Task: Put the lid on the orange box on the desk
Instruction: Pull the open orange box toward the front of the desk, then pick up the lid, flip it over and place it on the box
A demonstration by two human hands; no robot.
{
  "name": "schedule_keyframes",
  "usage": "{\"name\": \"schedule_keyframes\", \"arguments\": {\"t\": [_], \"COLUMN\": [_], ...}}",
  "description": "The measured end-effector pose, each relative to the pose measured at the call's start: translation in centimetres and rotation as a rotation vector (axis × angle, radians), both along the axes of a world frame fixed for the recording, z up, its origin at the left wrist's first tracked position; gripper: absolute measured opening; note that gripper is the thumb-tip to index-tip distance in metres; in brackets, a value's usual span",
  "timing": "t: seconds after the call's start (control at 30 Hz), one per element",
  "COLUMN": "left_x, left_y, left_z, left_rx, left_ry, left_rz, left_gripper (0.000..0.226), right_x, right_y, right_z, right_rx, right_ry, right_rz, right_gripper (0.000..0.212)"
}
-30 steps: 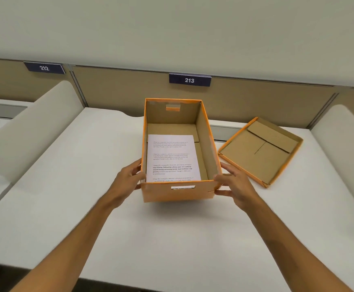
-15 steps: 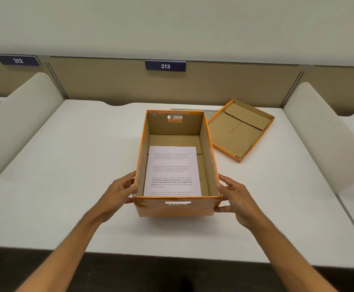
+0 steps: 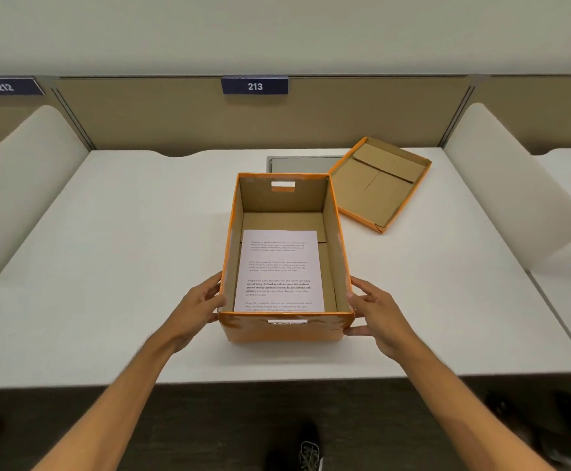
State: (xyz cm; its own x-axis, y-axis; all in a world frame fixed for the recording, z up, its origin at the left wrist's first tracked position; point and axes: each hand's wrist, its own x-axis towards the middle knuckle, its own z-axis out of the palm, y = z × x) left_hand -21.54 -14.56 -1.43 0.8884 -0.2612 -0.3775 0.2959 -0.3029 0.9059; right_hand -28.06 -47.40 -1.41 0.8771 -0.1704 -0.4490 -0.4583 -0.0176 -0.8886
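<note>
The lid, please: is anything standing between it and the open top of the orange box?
Nothing visible: the lid lies just beyond the orange box, which holds only a flat printed sheet.

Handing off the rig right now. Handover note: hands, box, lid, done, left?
Left hand grips the near-left corner of the open orange cardboard box.
Right hand grips its near-right corner.
Box stands on the white desk, a printed white paper sheet flat inside.
Flat orange cardboard lid lies inside-up on the desk, behind-right of the box, untouched.
Done: nothing of the lidding yet.
Left: release box, pick up lid, flip it, seat it on the box.
</note>
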Motion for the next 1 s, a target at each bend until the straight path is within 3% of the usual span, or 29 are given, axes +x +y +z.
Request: {"name": "schedule_keyframes", "arguments": {"t": [0.23,0.33,0.5,0.67,1.0], "left_x": [-0.4,-0.6,-0.1,1.6,6.4], "left_y": [0.0,-0.4,-1.8,-5.3,-18.6], "left_z": [-0.1,0.3,2.2,5.2,7.4], "left_rx": [0.065,0.199,0.438,0.429,0.4], "left_ry": [-0.029,-0.074,-0.362,-0.635,-0.808], "left_rz": [-0.022,0.009,0.079,0.068,-0.207], "left_gripper": [0.052,0.061,0.072,0.054,0.049], "right_x": [-0.7,-0.5,-0.2,0.8,6.2], "right_y": [0.7,0.6,-0.7,-3.0,-9.2], "right_z": [-0.8,-0.8,-0.1,1.6,2.7], "right_rx": [-0.046,-0.135,-0.239,-0.254,-0.226], "right_ry": [0.014,0.021,-0.007,-0.069,-0.13], "right_rz": [-0.046,-0.053,-0.155,-0.218,-0.282], "right_gripper": [0.05,0.049,0.044,0.032,0.019]}}
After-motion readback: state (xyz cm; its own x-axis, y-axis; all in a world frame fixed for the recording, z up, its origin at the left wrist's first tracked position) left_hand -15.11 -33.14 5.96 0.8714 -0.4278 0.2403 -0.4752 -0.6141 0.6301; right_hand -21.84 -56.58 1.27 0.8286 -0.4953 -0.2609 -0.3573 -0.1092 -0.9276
